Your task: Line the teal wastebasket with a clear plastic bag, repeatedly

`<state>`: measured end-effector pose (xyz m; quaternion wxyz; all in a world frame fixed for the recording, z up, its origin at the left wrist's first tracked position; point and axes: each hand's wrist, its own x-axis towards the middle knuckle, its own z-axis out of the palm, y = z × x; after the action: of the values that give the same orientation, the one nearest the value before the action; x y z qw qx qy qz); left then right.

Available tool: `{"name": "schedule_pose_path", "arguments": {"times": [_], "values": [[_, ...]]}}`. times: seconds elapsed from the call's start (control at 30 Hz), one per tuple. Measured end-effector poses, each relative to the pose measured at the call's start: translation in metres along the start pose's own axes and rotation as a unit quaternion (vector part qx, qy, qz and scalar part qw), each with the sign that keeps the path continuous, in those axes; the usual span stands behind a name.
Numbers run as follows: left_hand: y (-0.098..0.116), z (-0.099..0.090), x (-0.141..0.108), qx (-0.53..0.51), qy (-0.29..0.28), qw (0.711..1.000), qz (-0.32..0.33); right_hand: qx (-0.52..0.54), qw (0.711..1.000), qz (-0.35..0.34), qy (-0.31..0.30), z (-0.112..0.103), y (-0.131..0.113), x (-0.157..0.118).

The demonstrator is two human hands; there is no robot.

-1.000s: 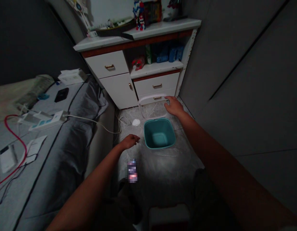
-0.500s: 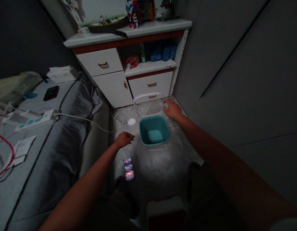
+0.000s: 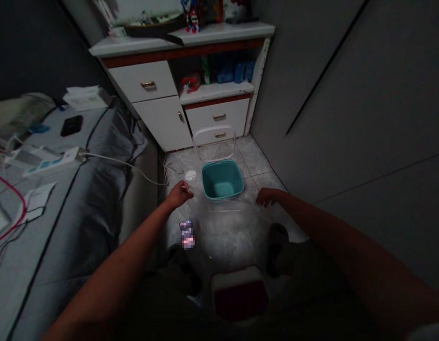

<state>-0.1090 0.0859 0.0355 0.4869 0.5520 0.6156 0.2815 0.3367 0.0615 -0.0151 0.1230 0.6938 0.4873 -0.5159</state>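
Note:
On the tiled floor stands a teal bucket [image 3: 222, 198], its inside in view and its white handle [image 3: 235, 142] raised at the back. A hazy, see-through sheet, apparently a clear plastic bag [image 3: 224, 211], stretches across the bucket's near side between my hands. Left of the bucket, my left hand [image 3: 180, 193] is closed, thumb and fingers pinched at the film's edge. My right hand [image 3: 267, 196] is to the right of the bucket, fingers curled downward at the other edge. The film's outline is faint in the dim light.
A lit phone [image 3: 187, 234] lies on the floor near my left foot. A red-and-white stool [image 3: 240, 298] is between my legs. Left is a bed [image 3: 98, 203] with a power strip [image 3: 59, 163]; ahead, a white cabinet [image 3: 158, 123]; at right, a grey panel [image 3: 364, 118].
My right hand has come down and nearer, from beside the bucket's handle to its near right. My left hand stays left of the bucket. The view has tilted slightly downward.

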Motion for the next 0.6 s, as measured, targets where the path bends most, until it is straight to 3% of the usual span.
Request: {"name": "schedule_pose_path", "arguments": {"times": [0.07, 0.13, 0.27, 0.33, 0.4, 0.47, 0.53, 0.6], "values": [[0.004, 0.003, -0.005, -0.08, 0.009, 0.996, -0.029, 0.09, 0.995, -0.031, -0.013, 0.005, 0.009, -0.004], [0.012, 0.004, -0.007, -0.152, 0.028, 0.986, -0.069, 0.225, 0.969, -0.098, 0.006, 0.007, 0.012, -0.007], [0.039, -0.002, -0.009, -0.25, 0.057, 0.958, -0.129, 0.483, 0.854, -0.191, 0.031, -0.003, -0.008, -0.027], [0.057, -0.005, -0.01, -0.274, 0.06, 0.95, -0.136, 0.566, 0.798, -0.205, 0.039, -0.017, -0.029, -0.045], [0.081, -0.01, -0.009, -0.279, 0.063, 0.948, -0.139, 0.614, 0.759, -0.21, 0.052, -0.037, -0.055, -0.067], [0.116, -0.02, -0.004, -0.268, 0.063, 0.951, -0.139, 0.622, 0.751, -0.212, 0.061, -0.063, -0.084, -0.094], [0.164, -0.04, 0.003, -0.248, 0.065, 0.959, -0.122, 0.592, 0.772, -0.223, 0.063, -0.097, -0.117, -0.134], [0.219, -0.067, 0.009, -0.216, 0.09, 0.97, -0.06, 0.538, 0.795, -0.268, 0.082, -0.136, -0.154, -0.193]]}}
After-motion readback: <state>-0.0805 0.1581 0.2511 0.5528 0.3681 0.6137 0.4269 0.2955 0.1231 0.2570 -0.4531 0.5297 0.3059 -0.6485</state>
